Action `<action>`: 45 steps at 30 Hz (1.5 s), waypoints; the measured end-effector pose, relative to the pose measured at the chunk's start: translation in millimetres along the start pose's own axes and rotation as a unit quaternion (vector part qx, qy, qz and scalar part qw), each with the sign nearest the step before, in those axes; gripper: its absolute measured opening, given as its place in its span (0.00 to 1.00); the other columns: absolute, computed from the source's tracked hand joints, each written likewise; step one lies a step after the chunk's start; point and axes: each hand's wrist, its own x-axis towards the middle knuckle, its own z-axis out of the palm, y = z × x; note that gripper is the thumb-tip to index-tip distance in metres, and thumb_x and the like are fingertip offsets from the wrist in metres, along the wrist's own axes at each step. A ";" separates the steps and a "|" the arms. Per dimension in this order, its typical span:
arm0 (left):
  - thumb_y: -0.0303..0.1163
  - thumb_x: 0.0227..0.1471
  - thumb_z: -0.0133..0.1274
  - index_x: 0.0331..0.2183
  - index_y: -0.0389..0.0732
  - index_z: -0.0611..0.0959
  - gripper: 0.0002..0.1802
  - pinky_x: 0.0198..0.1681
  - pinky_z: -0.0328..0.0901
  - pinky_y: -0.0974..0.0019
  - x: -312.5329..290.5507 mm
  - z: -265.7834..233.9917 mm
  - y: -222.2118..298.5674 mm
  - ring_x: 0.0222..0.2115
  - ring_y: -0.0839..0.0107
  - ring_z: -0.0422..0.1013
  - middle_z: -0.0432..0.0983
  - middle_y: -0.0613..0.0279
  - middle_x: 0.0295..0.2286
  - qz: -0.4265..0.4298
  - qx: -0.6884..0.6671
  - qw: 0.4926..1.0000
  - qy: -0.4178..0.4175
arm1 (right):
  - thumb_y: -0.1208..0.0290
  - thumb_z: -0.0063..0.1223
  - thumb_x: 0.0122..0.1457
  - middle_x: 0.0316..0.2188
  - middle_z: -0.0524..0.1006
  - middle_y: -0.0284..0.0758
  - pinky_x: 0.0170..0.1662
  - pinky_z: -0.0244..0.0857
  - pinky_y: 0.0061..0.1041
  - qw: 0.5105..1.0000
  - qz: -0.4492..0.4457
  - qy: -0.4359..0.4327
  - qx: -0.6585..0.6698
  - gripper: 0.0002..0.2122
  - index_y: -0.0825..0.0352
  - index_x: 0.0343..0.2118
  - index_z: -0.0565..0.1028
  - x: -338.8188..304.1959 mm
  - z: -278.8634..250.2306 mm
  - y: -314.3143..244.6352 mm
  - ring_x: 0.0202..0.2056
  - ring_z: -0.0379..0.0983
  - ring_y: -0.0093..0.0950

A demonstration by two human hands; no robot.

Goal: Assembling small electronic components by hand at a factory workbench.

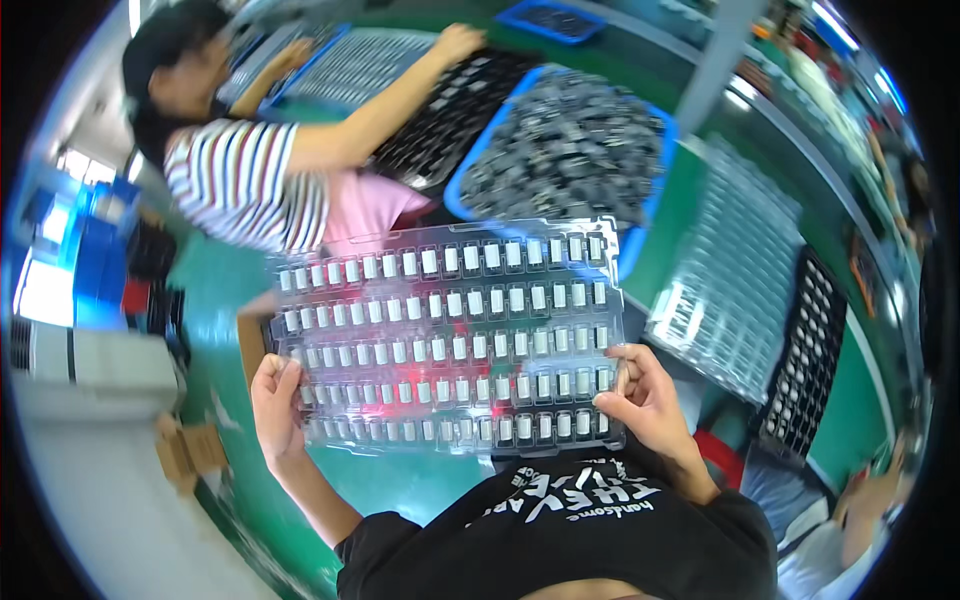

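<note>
Both hands, left (277,405) and right (648,400), fingers clamped on tray (450,335) ends; long axis runs left-right, mid-frame.

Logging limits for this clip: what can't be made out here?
- Head view: the small parts in the clear tray are too small and blurred to identify.
- Left hand and right hand: fingers under the tray are hidden.
- Blue bin: contents blurred.
</note>
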 end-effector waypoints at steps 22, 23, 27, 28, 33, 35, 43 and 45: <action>0.50 0.57 0.51 0.18 0.30 0.75 0.31 0.21 0.58 0.58 132.1 526.6 189.5 0.13 0.61 0.61 0.65 0.49 0.12 0.520 0.348 0.704 -0.334 | 0.84 0.43 0.63 0.44 0.76 0.56 0.34 0.74 0.27 0.930 -0.170 0.034 0.323 0.07 0.77 0.40 0.72 -84.9 -94.0 60.1 0.43 0.78 0.46; 0.50 0.57 0.51 0.18 0.29 0.75 0.31 0.21 0.58 0.56 127.0 545.6 188.5 0.13 0.57 0.61 0.65 0.46 0.12 0.537 0.354 0.688 -0.335 | 0.83 0.47 0.62 0.42 0.78 0.52 0.34 0.74 0.26 0.940 -0.151 0.061 0.299 0.06 0.78 0.40 0.74 -82.3 -91.1 61.0 0.41 0.79 0.40; 0.51 0.58 0.51 0.17 0.30 0.73 0.32 0.20 0.55 0.58 107.1 621.6 169.4 0.13 0.68 0.56 0.61 0.53 0.10 0.556 0.337 0.676 -0.348 | 0.83 0.51 0.59 0.39 0.80 0.48 0.34 0.73 0.21 0.936 -0.148 0.118 0.295 0.08 0.80 0.39 0.77 -73.1 -85.3 52.8 0.35 0.80 0.31; 0.51 0.57 0.51 0.16 0.31 0.73 0.32 0.20 0.55 0.58 100.6 637.2 163.8 0.13 0.66 0.56 0.60 0.53 0.10 0.580 0.331 0.656 -0.352 | 0.82 0.51 0.60 0.39 0.80 0.48 0.34 0.73 0.21 0.948 -0.132 0.118 0.263 0.08 0.81 0.40 0.77 -69.7 -86.5 50.3 0.34 0.80 0.30; 0.48 0.54 0.52 0.17 0.33 0.76 0.28 0.22 0.59 0.55 90.3 693.8 128.0 0.15 0.52 0.66 0.66 0.48 0.12 0.571 0.330 0.651 -0.376 | 0.80 0.53 0.60 0.37 0.81 0.48 0.32 0.72 0.19 0.945 -0.107 0.143 0.274 0.09 0.81 0.40 0.77 -61.6 -93.6 44.2 0.31 0.80 0.28; 0.47 0.53 0.52 0.17 0.34 0.78 0.26 0.24 0.61 0.55 86.4 709.0 118.7 0.17 0.53 0.69 0.69 0.50 0.13 0.539 0.336 0.661 -0.399 | 0.79 0.53 0.60 0.37 0.80 0.47 0.32 0.72 0.20 0.938 -0.104 0.149 0.295 0.09 0.81 0.39 0.77 -60.9 -97.1 50.7 0.32 0.80 0.29; 0.46 0.54 0.47 0.22 0.36 0.82 0.23 0.34 0.66 0.49 104.1 723.7 90.1 0.26 0.43 0.72 0.75 0.43 0.20 0.501 0.404 0.661 -0.385 | 0.72 0.44 0.67 0.43 0.78 0.49 0.34 0.71 0.22 0.915 -0.055 0.125 0.381 0.14 0.82 0.39 0.74 -64.2 -108.3 52.3 0.37 0.79 0.31; 0.46 0.54 0.47 0.22 0.35 0.82 0.24 0.33 0.66 0.49 105.7 726.0 86.4 0.26 0.43 0.72 0.75 0.43 0.20 0.515 0.377 0.679 -0.364 | 0.67 0.38 0.69 0.45 0.76 0.50 0.36 0.70 0.23 0.906 -0.055 0.115 0.404 0.18 0.83 0.43 0.71 -64.7 -108.3 53.5 0.38 0.79 0.33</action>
